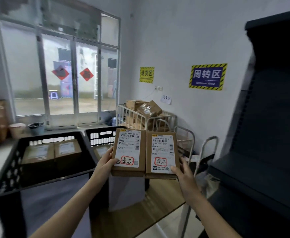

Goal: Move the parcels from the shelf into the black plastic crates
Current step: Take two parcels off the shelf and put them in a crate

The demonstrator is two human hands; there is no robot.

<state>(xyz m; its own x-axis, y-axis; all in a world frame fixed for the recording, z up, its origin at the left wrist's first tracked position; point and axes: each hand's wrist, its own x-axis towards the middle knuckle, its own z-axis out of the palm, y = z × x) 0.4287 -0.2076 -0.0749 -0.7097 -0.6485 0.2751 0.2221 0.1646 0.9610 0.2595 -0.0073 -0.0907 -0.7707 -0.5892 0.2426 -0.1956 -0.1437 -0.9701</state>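
Two small brown cardboard parcels with white shipping labels are held side by side in mid-air at the centre. My left hand (106, 162) grips the left parcel (129, 152) by its lower left corner. My right hand (183, 170) grips the right parcel (162, 154) at its lower right corner. Below and left stands a black plastic crate (11, 170) with two similar parcels (52, 151) inside. A second black crate (101, 136) sits behind it, partly hidden by the held parcels, with another parcel showing inside. The dark shelf (268, 134) rises at the right.
A wooden tabletop (140, 212) lies under the hands. White metal cage trolleys (146, 117) full of cardboard boxes stand by the far wall. A metal hand-cart frame (207, 152) is between the table and the shelf. Buckets (36, 127) sit under the window.
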